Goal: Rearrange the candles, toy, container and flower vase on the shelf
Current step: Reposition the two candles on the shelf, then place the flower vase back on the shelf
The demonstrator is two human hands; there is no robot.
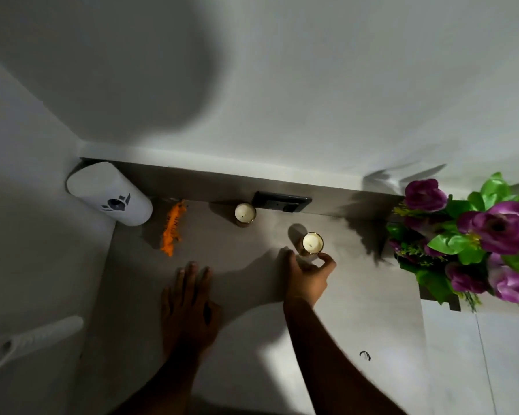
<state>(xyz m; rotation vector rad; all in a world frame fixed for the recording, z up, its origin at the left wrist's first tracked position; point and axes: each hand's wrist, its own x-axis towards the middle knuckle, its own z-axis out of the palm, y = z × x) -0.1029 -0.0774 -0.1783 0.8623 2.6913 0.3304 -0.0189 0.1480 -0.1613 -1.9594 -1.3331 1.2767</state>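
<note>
Right hand (307, 278): curled around the base of the near candle (313, 243), thumb on its left side, fingertips (327, 259) on its right; the candle is gripped between them, standing upright on the shelf (357, 295).
Left hand (189, 310): laid flat, palm down, fingers spread, nothing held.
Far candle (245, 213): placed upright near the back wall, beside a dark wall socket (280, 201).
Toy (172, 227): an orange figure lying left of the far candle.
Container (110, 193): a white cylinder set in the back-left corner.
Flower vase (468, 235): seen at the right edge; only purple blooms and green leaves are visible.
</note>
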